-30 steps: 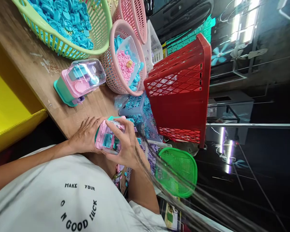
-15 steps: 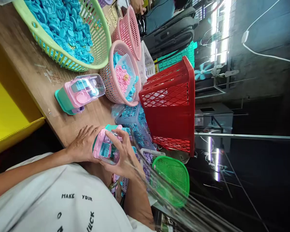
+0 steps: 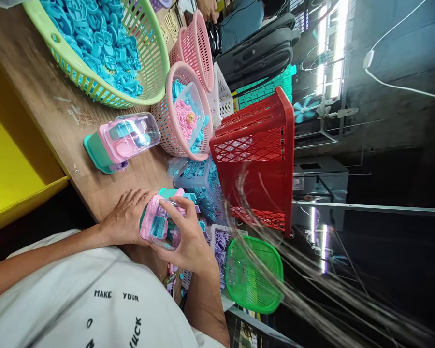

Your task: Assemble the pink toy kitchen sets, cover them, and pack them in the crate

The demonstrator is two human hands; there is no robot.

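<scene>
Both my hands are closed around a small pink-and-teal plastic toy case (image 3: 155, 220) with a clear cover and teal pieces inside. My left hand (image 3: 126, 212) grips its base side from the left, back of the hand up. From the right, my right hand (image 3: 188, 232) wraps the clear cover, its fingers bent across it and hiding part of it. Above my left hand, a similar toy case (image 3: 121, 142) rests on the wooden table (image 3: 76, 137). Pink and blue parts show through its clear cover. A purple piece sits on its side.
A green basket (image 3: 155, 58) of blue parts and pink baskets (image 3: 171, 116) stand on the table. Beyond are a red crate (image 3: 253, 179), a bin of blue parts (image 3: 194, 179) and a green basket (image 3: 268, 299). A yellow bin (image 3: 18, 154) is at left. Another person's hand (image 3: 207, 9) shows.
The whole view has shifted, so table things sit lower in the picture than a second ago. Both hands keep hold of the toy case; its pose is nearly the same.
</scene>
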